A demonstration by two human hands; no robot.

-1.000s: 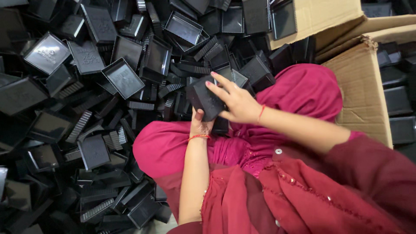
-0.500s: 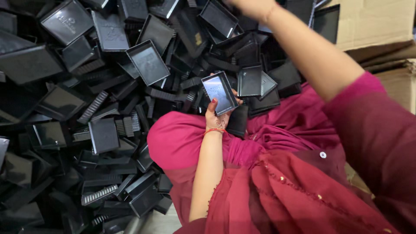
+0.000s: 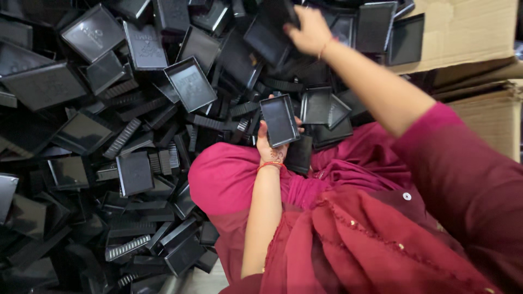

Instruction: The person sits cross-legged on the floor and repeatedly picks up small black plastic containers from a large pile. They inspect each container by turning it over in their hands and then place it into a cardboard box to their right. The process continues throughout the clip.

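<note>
My left hand [image 3: 271, 148] holds a black rectangular plastic tray [image 3: 279, 120] upright over my lap, its hollow side facing me. My right hand [image 3: 309, 31] reaches far forward into the heap of black plastic parts [image 3: 136, 125] and closes on another black tray [image 3: 268, 37] near the top of the view. Both wrists wear thin red threads. My knees under magenta cloth [image 3: 229, 179] sit just below the left hand.
Black trays and ribbed black strips cover the floor to the left and ahead. An open brown cardboard box [image 3: 463, 32] with trays inside stands at the upper right. Another cardboard box wall [image 3: 490, 117] is at the right.
My right hand has left the tray in my left hand and stretched forward into the pile, taking hold of another tray. The left hand keeps its tray, now turned hollow side up.
</note>
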